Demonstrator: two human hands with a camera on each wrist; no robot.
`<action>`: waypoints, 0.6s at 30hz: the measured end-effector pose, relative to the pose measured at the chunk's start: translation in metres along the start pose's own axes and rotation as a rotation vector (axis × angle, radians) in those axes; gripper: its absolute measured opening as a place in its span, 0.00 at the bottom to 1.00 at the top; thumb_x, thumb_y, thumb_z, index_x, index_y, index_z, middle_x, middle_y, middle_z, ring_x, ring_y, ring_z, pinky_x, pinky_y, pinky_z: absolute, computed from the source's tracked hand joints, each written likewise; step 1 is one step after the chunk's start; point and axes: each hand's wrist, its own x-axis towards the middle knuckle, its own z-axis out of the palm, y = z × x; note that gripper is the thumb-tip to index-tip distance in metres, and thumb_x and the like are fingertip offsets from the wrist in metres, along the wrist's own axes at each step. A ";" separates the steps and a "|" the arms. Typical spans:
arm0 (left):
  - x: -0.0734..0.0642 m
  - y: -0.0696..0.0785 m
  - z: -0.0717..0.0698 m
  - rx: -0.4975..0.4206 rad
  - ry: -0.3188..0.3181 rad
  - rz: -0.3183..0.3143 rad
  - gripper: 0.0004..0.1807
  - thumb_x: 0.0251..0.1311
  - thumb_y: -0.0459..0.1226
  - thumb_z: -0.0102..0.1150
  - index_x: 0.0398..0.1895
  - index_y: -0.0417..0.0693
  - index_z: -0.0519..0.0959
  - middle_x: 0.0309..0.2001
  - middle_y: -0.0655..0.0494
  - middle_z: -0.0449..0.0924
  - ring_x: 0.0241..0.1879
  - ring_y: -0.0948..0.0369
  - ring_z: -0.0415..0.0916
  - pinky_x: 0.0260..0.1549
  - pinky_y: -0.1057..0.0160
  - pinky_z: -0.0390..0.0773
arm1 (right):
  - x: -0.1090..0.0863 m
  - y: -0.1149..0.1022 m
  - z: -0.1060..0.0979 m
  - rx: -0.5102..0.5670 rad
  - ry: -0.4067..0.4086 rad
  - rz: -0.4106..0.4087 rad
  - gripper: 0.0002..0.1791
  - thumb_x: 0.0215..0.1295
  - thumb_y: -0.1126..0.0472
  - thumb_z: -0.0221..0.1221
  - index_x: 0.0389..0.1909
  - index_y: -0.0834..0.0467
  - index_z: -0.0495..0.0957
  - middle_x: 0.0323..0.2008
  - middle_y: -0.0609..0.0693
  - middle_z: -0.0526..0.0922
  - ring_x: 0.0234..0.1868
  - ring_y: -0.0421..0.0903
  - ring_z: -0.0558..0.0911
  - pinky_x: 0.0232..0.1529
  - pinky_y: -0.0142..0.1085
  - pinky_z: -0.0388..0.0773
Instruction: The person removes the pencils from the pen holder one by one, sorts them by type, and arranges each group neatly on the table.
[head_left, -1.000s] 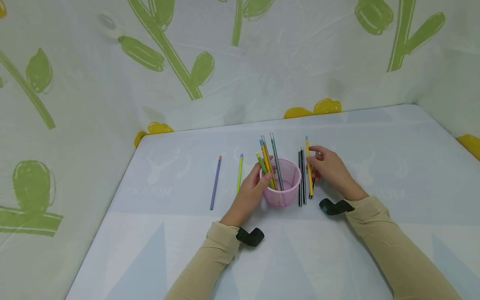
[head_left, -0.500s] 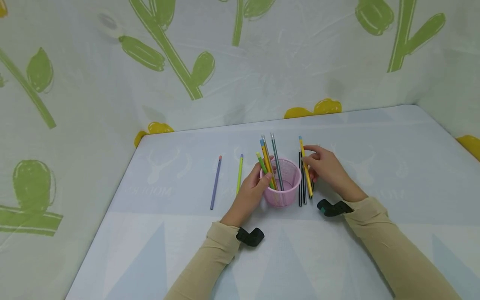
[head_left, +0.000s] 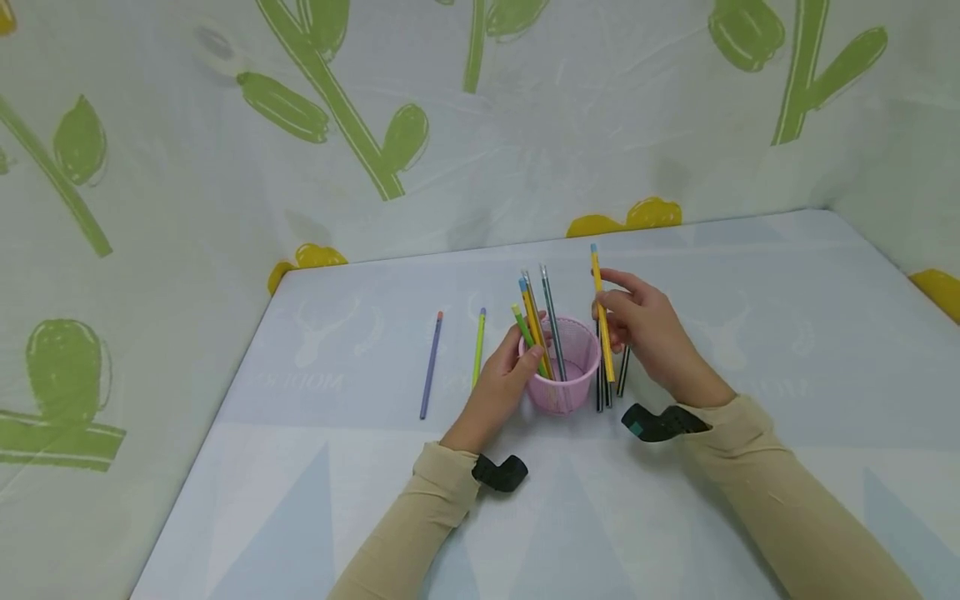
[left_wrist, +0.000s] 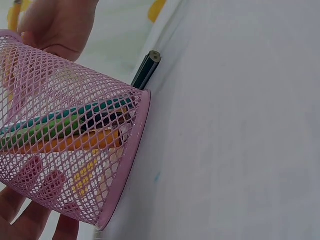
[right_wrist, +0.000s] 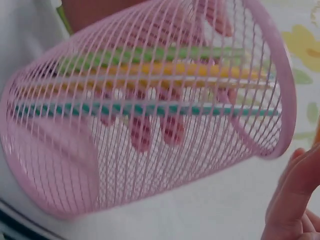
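My left hand point(head_left: 498, 383) grips the near left side of a pink mesh pencil cup point(head_left: 558, 400), which stands upright on the table. Several pencils lean inside it: a green pencil point(head_left: 528, 333), yellow ones and a teal pencil point(head_left: 553, 321). Fingers of that hand show through the mesh point(right_wrist: 150, 165) in the right wrist view. Just right of the cup, my right hand point(head_left: 651, 329) pinches a yellow pencil point(head_left: 606, 346) with a blue end, held nearly upright. Dark pencils point(head_left: 623, 373) lie below and beside this hand, partly hidden by it.
Left of the cup lie a purple pencil point(head_left: 431, 367) and a lime pencil point(head_left: 479, 343), the latter partly behind my left hand. The pale table point(head_left: 360, 517) meets a leaf-patterned cloth wall point(head_left: 525, 167) at its back edge.
My right hand has raised the yellow pencil off the table beside the dark pencils and moved it left, toward the cup. My left hand and the cup have stayed in place.
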 end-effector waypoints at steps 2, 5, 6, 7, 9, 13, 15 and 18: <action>-0.003 0.010 -0.001 -0.001 0.001 0.004 0.24 0.65 0.46 0.38 0.65 0.58 0.57 0.58 0.53 0.67 0.58 0.67 0.61 0.57 0.62 0.59 | -0.002 -0.001 0.002 0.098 0.007 -0.029 0.29 0.64 0.51 0.51 0.64 0.52 0.56 0.36 0.59 0.74 0.21 0.43 0.72 0.24 0.30 0.75; -0.005 0.016 -0.001 0.009 0.009 0.009 0.25 0.65 0.45 0.38 0.65 0.54 0.57 0.59 0.49 0.65 0.58 0.66 0.60 0.58 0.61 0.59 | -0.002 -0.002 0.005 0.159 0.023 -0.086 0.30 0.63 0.53 0.53 0.64 0.53 0.57 0.38 0.61 0.75 0.25 0.44 0.76 0.28 0.30 0.77; -0.005 0.016 -0.001 0.015 0.012 0.010 0.24 0.65 0.45 0.37 0.65 0.54 0.57 0.59 0.49 0.65 0.59 0.66 0.60 0.58 0.61 0.59 | -0.002 -0.002 0.006 0.150 0.030 -0.107 0.30 0.62 0.53 0.53 0.63 0.54 0.58 0.39 0.61 0.75 0.26 0.45 0.77 0.29 0.30 0.77; -0.005 0.017 -0.001 0.021 0.014 0.011 0.24 0.65 0.45 0.37 0.65 0.54 0.57 0.60 0.50 0.64 0.59 0.66 0.59 0.58 0.60 0.58 | -0.002 -0.002 0.007 0.128 0.041 -0.128 0.29 0.62 0.52 0.54 0.63 0.54 0.59 0.39 0.61 0.76 0.27 0.46 0.77 0.30 0.32 0.78; -0.004 0.017 0.000 0.028 0.016 0.011 0.24 0.65 0.44 0.38 0.65 0.54 0.57 0.61 0.51 0.62 0.60 0.66 0.57 0.58 0.61 0.57 | -0.003 -0.002 0.009 0.057 0.065 -0.154 0.28 0.61 0.51 0.54 0.61 0.53 0.61 0.39 0.57 0.77 0.29 0.48 0.78 0.31 0.33 0.78; -0.001 0.009 0.001 0.016 0.015 0.021 0.24 0.64 0.44 0.39 0.64 0.56 0.58 0.61 0.52 0.64 0.60 0.67 0.58 0.59 0.61 0.57 | -0.004 0.000 0.012 -0.075 0.094 -0.191 0.25 0.60 0.48 0.54 0.56 0.53 0.67 0.38 0.54 0.78 0.33 0.50 0.76 0.30 0.35 0.78; 0.001 0.000 0.001 0.006 0.014 0.025 0.24 0.64 0.45 0.39 0.64 0.60 0.58 0.59 0.52 0.65 0.59 0.67 0.59 0.58 0.61 0.58 | -0.005 0.001 0.014 -0.138 0.101 -0.203 0.23 0.59 0.46 0.54 0.53 0.53 0.69 0.37 0.53 0.79 0.33 0.48 0.76 0.30 0.34 0.77; 0.005 -0.014 0.002 0.012 0.018 0.027 0.23 0.64 0.48 0.40 0.63 0.69 0.57 0.60 0.58 0.64 0.59 0.68 0.59 0.58 0.60 0.59 | -0.007 0.002 0.020 -0.232 0.102 -0.240 0.22 0.59 0.45 0.54 0.49 0.53 0.72 0.37 0.50 0.79 0.36 0.45 0.75 0.34 0.34 0.75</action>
